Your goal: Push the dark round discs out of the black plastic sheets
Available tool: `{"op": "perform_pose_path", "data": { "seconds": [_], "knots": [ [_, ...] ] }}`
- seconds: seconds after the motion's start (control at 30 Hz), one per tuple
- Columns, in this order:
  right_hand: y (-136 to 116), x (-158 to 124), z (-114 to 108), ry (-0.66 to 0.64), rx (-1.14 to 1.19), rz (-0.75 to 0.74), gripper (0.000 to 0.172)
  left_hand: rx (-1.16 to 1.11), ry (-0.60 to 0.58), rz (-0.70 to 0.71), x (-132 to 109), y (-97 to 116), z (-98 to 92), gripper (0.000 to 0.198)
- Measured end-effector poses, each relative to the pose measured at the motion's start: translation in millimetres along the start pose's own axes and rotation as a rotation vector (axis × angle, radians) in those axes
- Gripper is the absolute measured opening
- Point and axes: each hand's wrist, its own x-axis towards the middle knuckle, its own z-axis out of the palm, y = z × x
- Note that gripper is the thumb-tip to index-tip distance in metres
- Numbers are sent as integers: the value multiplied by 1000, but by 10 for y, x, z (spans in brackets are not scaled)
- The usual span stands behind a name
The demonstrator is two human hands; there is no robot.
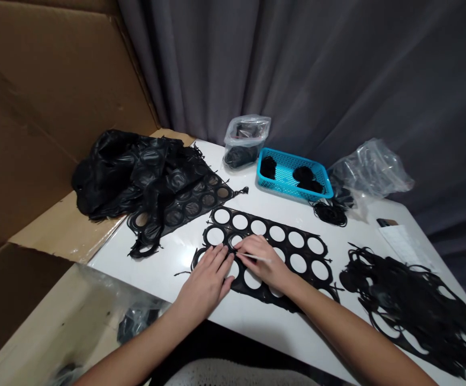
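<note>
A flat black rubber sheet (267, 239) with rows of round holes lies on the white table in front of me. My left hand (211, 273) rests flat on the sheet's left part, fingers stretched out and pressing it down. In my right hand (263, 260) is a thin white stick-like tool (253, 257), pinched between the fingers. Its tip points left, at the sheet close to my left fingertips. What the tip touches is too small to make out. Part of the sheet is hidden under both hands.
At the left, a heap of black perforated sheets (136, 171) lies by a cardboard box (56, 80). Behind stand a clear bag (247, 140) and a blue basket (289, 187) holding black ring bundles. A black bundle (330, 213), another plastic bag (373, 169) and black scraps (413, 300) are on the right.
</note>
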Motion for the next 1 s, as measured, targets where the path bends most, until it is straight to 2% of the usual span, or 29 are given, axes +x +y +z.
{"op": "perform_pose_path", "data": {
  "seconds": [0.07, 0.13, 0.2, 0.27, 0.33, 0.37, 0.43, 0.57, 0.63, 0.77, 1.0],
  "knots": [
    [20, 2, 20, -44, -166, -153, 16, 4, -11, 1, 0, -4, 8, 42],
    [107, 84, -26, -46, -300, -186, 19, 8, -18, 1, 1, -9, 11, 41],
    [279, 227, -160, 50, -389, -57, 18, 9, -17, 0, 1, -18, 9, 40],
    [488, 363, -361, 215, -440, 155, 19, 6, -9, 6, 2, -29, 1, 39],
    [646, 419, -561, 343, -387, 309, 19, 4, 2, 9, 11, -33, -14, 38],
    [680, 403, -638, 374, -319, 355, 18, 3, 6, 4, 23, -28, -22, 38],
    [641, 289, -714, 348, -162, 394, 16, -6, 9, -17, 64, 3, -34, 36],
    [300, -80, -593, 126, 72, 412, 15, -82, -10, 29, 192, 141, 1, 41],
    [145, -222, -484, 67, 173, 415, 14, -102, -31, 78, 238, 208, 50, 45],
    [38, -346, -340, 84, 252, 425, 13, -116, -59, 80, 251, 255, 141, 43],
    [65, -339, -306, 107, 220, 358, 15, -78, -87, 93, 231, 230, 172, 45]
  ]
}}
